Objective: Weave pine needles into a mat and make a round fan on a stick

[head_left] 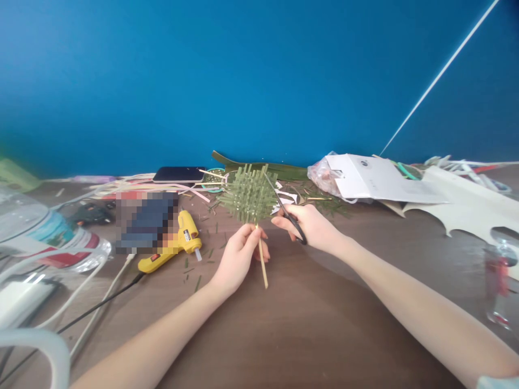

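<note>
A small fan woven from green leaf strips (pixel 248 197) stands upright over the table, its strip ends sticking out unevenly around the edge. Its thin pale stick handle (pixel 263 270) is pinched in my left hand (pixel 242 251), just under the weave. My right hand (pixel 306 224) is closed round the dark handles of a pair of scissors (pixel 295 222). The scissor blades point up and left, along the fan's right edge. Whether they touch a strip I cannot tell.
A yellow hot glue gun (pixel 188 232) lies left, with a black cord. Beyond are a plastic water bottle (pixel 52 232), white cables and a dark phone (pixel 178 174). Leaf scraps (pixel 210 254) litter the brown table (pixel 292 324). White cut card (pixel 381 178) lies right, before a blue wall (pixel 243 81).
</note>
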Demonstrator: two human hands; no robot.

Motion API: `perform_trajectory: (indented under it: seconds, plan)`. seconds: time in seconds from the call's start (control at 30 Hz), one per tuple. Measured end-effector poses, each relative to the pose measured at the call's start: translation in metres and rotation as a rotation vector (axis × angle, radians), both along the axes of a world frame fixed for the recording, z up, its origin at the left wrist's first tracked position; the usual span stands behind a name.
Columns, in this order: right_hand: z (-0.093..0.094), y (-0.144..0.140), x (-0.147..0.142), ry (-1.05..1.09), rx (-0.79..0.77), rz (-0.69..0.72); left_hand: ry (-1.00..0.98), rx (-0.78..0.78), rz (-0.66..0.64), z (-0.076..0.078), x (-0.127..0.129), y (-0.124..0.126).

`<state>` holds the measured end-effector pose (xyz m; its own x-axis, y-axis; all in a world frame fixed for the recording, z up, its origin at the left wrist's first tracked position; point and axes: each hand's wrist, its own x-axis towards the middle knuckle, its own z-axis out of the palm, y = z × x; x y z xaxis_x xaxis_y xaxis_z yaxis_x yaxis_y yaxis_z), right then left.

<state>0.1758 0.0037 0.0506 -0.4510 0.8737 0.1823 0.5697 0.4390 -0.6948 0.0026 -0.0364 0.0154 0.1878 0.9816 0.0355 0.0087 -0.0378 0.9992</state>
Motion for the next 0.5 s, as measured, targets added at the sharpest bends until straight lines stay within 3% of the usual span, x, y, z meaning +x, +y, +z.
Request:
perform_trajectory:
  seconds: [0.13,0.5]
  plan:
    - [0.0029,-0.0011,0.0022,0.007,-0.031,0.025,0.001,0.023,0.029,0.0023,-0.0008,0.0009]
    - [0.0000,-0.0032,0.0050,0.088,-0.031,0.029,0.051,0.193,0.289,0.0085,-0.0087,0.0064]
